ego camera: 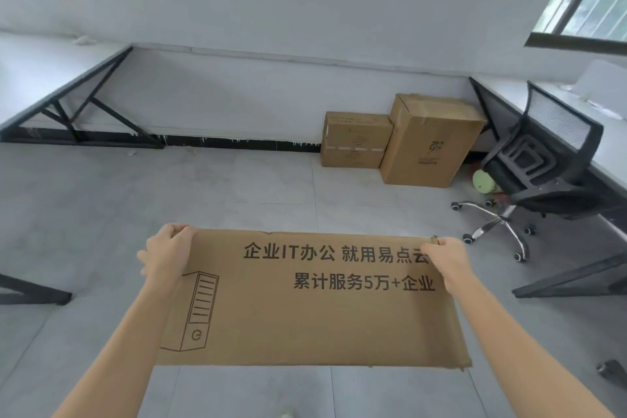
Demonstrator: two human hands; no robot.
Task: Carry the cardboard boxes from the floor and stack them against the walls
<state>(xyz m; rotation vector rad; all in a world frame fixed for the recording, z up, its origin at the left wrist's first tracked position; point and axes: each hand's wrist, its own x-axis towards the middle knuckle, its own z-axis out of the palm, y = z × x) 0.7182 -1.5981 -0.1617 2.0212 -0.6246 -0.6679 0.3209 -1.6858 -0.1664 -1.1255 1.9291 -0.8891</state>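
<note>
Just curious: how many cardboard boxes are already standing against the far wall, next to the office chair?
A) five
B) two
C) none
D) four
B: a smaller cardboard box and a taller cardboard box stand side by side against the far wall, left of the office chair.

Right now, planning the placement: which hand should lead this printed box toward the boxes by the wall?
Right hand, probably: it and the left hand grip the printed box alike, but the wall boxes stand to the right.
</note>
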